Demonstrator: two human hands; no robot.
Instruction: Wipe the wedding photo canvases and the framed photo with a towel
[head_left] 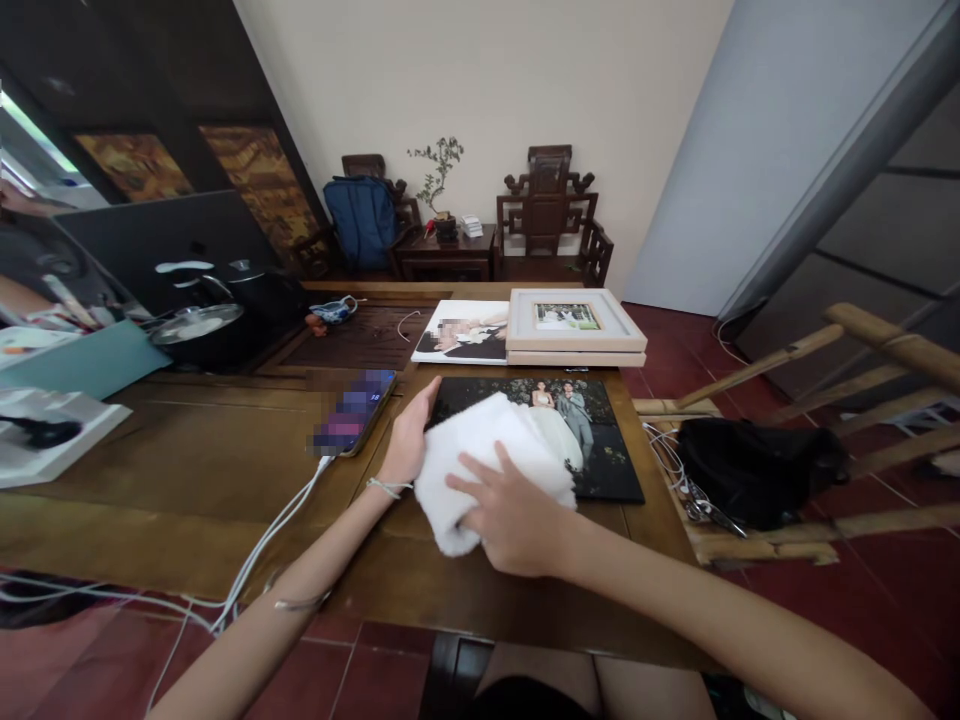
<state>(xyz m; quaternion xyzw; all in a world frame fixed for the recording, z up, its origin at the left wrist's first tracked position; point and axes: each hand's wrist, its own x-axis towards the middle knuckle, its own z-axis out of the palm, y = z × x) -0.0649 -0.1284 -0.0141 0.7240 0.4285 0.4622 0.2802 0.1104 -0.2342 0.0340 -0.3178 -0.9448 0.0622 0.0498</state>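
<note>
A dark photo print [592, 440] of a couple lies flat on the wooden table [202, 480] in front of me. My right hand [514, 515] presses a folded white cloth [480, 450] onto the print's near left part, fingers spread over the cloth. My left hand [409, 440] rests against the print's left edge, fingers together along it, holding it steady. A thin bracelet circles my left wrist.
A phone [352, 410] with a white cable lies left of the print. Behind it sit another print [465, 330] and a light framed photo [574, 320]. A bamboo chair with a black bag [757, 470] stands at the right. Cookware and boxes fill the table's left side.
</note>
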